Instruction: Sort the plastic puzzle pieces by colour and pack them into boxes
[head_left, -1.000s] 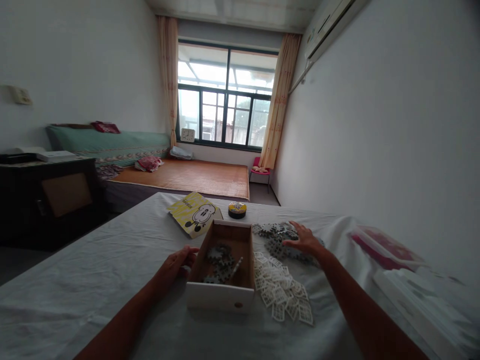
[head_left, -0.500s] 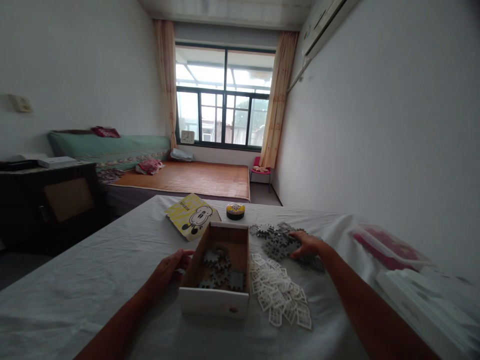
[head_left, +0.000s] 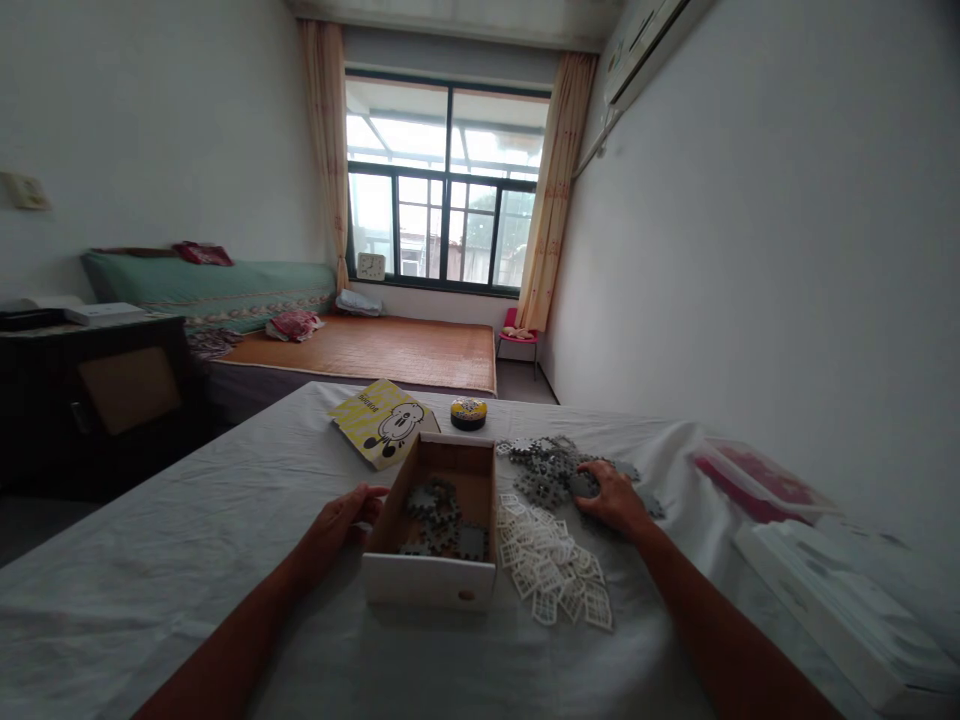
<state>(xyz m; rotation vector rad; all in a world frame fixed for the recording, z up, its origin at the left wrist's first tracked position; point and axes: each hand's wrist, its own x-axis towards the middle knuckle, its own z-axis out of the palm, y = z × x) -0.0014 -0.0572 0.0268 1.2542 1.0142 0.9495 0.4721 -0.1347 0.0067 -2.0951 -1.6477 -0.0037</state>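
Indoors — white tablecloth (head_left: 195, 570); curtained window (head_left: 448, 180); left hand (head_left: 341, 520) unclasped; right hand (head_left: 616, 500) pinching grey piece (head_left: 584, 486)

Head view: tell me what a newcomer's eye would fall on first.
The bright window in the far wall likely catches the eye first. Nearer, on the white-covered table, come the open box and, to its right, the right hand at the pile of gray pieces.

One head-worn view, forward and down across the near table (head_left: 187, 530) toward a farther window (head_left: 448, 178)
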